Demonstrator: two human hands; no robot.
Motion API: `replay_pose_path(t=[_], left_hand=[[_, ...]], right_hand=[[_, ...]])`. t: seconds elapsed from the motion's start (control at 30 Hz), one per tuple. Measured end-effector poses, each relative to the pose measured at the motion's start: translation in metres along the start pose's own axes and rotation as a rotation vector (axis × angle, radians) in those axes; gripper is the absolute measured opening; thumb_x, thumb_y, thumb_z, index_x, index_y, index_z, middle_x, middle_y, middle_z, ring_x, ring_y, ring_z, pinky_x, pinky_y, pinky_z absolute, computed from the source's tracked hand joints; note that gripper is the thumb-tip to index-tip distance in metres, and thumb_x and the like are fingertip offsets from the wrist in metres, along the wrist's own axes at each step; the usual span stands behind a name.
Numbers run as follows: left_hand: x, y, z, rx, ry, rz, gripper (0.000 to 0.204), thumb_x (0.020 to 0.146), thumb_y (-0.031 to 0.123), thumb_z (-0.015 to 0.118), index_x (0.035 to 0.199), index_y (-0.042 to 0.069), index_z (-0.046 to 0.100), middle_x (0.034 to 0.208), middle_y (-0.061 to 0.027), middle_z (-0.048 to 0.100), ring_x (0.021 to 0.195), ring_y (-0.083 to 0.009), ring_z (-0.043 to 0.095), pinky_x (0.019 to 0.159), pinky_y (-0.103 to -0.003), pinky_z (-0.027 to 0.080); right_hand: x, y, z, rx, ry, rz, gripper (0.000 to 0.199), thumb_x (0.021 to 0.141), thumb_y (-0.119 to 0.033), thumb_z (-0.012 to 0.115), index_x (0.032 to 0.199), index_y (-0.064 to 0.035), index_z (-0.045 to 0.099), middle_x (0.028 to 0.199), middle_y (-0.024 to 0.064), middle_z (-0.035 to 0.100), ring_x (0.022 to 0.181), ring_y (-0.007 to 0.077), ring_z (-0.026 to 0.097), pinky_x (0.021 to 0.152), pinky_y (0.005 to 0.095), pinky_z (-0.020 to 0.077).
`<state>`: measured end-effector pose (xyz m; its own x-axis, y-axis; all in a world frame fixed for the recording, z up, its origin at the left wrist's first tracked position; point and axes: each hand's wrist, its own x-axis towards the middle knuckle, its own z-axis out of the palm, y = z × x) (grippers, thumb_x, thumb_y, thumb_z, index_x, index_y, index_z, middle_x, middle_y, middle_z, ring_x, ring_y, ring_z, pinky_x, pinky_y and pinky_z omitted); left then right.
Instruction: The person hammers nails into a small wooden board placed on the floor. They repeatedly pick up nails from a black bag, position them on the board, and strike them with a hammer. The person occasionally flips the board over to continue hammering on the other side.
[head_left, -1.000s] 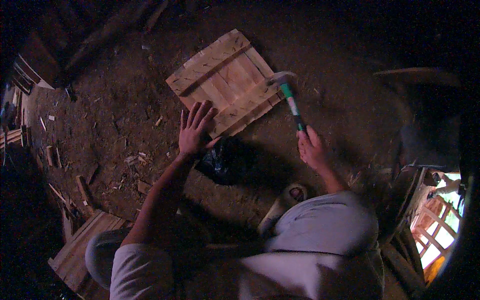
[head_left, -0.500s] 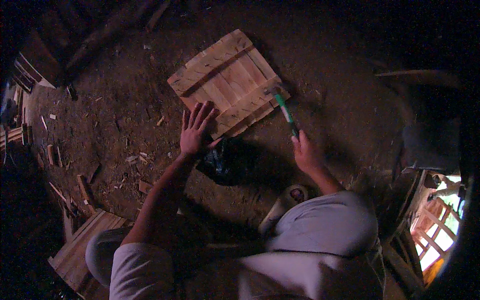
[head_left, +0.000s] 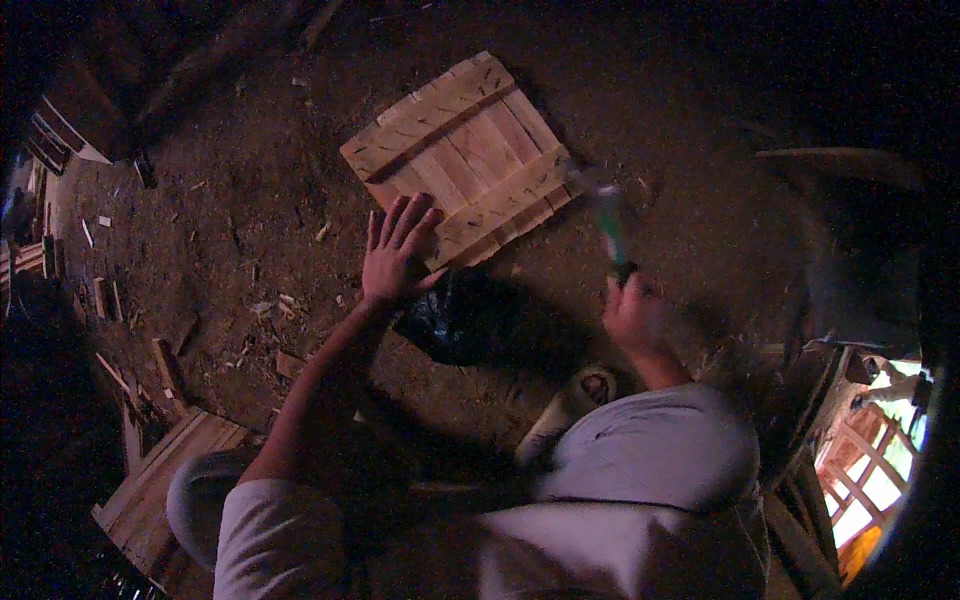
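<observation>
A wooden slatted panel lies in front of me, with two battens across its boards and rows of bent nails along both. My left hand rests with spread fingers on its near left corner. In my right hand is a hammer with a green handle, held by the dark grip end. The hammer is smeared by motion. Its head hangs just off the right corner of the near batten. Below the panel's near edge sits a dark, shiny plastic bag, partly in shadow.
Wood scraps and shavings litter the dirt floor on the left. Stacked boards lie beside my left knee. Near my right knee is a pale cylindrical object. A dark block-like object stands at the right, above a bright opening with wooden slats.
My right hand has moved the hammer right and slightly down, taking its head off the near batten. The left hand stays on the panel, which appears slightly shifted in view.
</observation>
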<state>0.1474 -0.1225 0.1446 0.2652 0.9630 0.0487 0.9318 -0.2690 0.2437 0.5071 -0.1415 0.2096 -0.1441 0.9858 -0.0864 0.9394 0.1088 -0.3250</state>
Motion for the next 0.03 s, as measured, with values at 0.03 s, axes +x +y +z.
replay_pose_path(t=[0.03], left_hand=[[0.0005, -0.0002, -0.0016, 0.009, -0.008, 0.008, 0.094, 0.067, 0.063, 0.064, 0.145, 0.022, 0.029, 0.154, -0.0029, 0.019, 0.141, -0.0277, 0.017, 0.114, -0.052, 0.009]], right_hand=[[-0.0013, -0.0053, -0.0063, -0.057, -0.154, 0.056, 0.029, 0.091, -0.028, 0.055, 0.112, -0.0099, 0.046, 0.073, 0.0209, 0.061, 0.061, 0.0418, 0.061, 0.052, 0.0504, 0.0462]])
